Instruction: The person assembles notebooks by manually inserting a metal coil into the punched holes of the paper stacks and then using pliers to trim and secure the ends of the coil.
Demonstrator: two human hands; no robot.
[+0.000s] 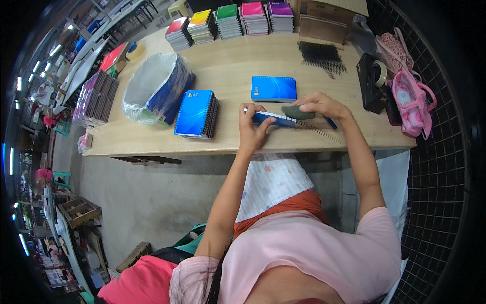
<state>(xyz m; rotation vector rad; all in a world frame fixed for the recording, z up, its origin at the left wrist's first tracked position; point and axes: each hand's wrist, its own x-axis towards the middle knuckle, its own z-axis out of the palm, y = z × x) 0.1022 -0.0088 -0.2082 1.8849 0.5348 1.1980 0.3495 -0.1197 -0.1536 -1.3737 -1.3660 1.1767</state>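
Observation:
My left hand point(253, 126) grips the left end of a blue notebook point(273, 119) held edge-up near the front of the wooden table point(233, 66). My right hand point(319, 104) presses a dark green block point(297, 112) on top of that notebook. A black spiral coil point(320, 131) sticks out from the notebook's right end. Another blue notebook point(274, 88) lies flat just behind my hands. A stack of blue spiral-bound notebooks point(195, 114) stands to the left of my left hand.
A plastic-lined blue basket point(157, 88) lies left of the stack. Several coloured notebook stacks point(228, 21) line the far edge beside cardboard boxes point(324, 20). Loose black coils point(321, 55), a black tape dispenser point(372, 81) and a pink bag point(412, 101) sit at the right.

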